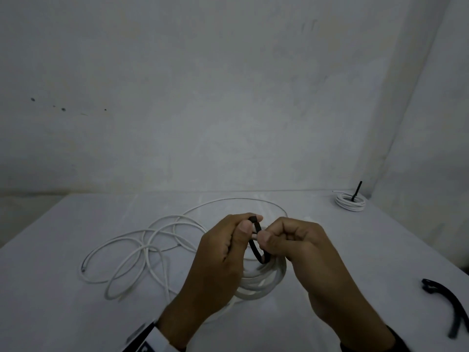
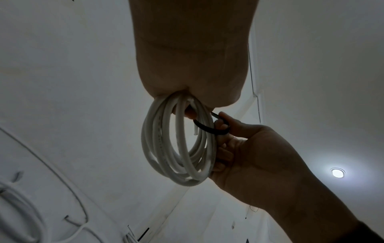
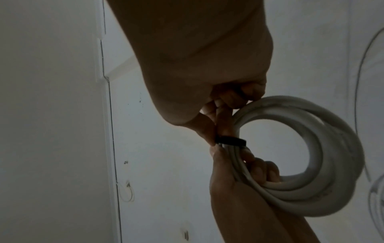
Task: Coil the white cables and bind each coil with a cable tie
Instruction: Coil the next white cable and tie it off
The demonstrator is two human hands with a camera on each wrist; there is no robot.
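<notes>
We hold a white coil (image 1: 264, 280) up above the table (image 1: 63, 288), between both hands. Our left hand (image 1: 218, 260) has its fingers (image 3: 259, 169) curled through the coil's loops, gripping the bundle, while its thumb and forefinger pinch the head of a black tie (image 1: 256, 240). Our right hand (image 1: 302, 252) is curled too, its thumb and fingers pinching the tie just beside the left thumb. The tie runs as a loose loop around one side of the coil; in the left wrist view the tie (image 2: 209, 129) circles the strands where the right hand (image 2: 255, 157) meets the coil (image 2: 176, 148), and in the right wrist view the tie (image 3: 230, 141) crosses the strands as a dark band, with the coil (image 3: 324, 164) hanging round and open beside it. Whether the tie's tail is already through its head we cannot tell. On the table to the left lies a loose cable (image 1: 142, 250), sprawled in wide, overlapping loops, one end near the table's left side. At the far right corner sits a finished coil (image 1: 350, 202), lying flat, with a black tie tail (image 1: 356, 190) sticking up from it. Near the right edge, well apart from our hands, lie spare ties (image 1: 451, 308), dark and curved. There are no containers in sight; everything rests straight on the table or in our hands.
</notes>
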